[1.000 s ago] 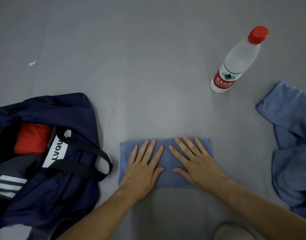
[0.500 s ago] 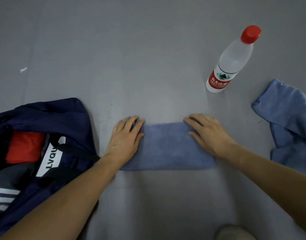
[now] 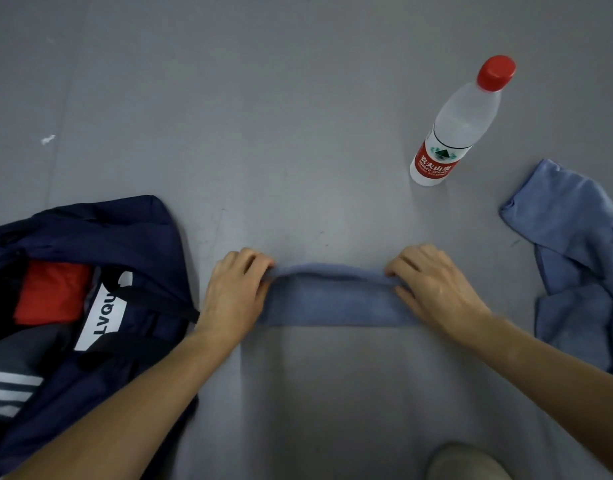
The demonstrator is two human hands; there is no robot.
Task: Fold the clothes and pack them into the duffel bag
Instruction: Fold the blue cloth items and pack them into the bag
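Left hand (image 3: 235, 292) and right hand (image 3: 433, 289), flat a second ago, now pinch the cloth (image 3: 332, 303) by its far corners, lifting its 12 o'clock edge for another fold before the 9 o'clock bag (image 3: 131, 233).

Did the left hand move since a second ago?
Yes. The left hand slid along the towel from middle to far left corner, nearer the duffel bag.

Unspecified indoor room: plain grey floor (image 3: 298, 98) bearing open duffel bag (image 3: 125, 237), water bottle (image 3: 460, 123), crumpled blue garment (image 3: 575, 254).
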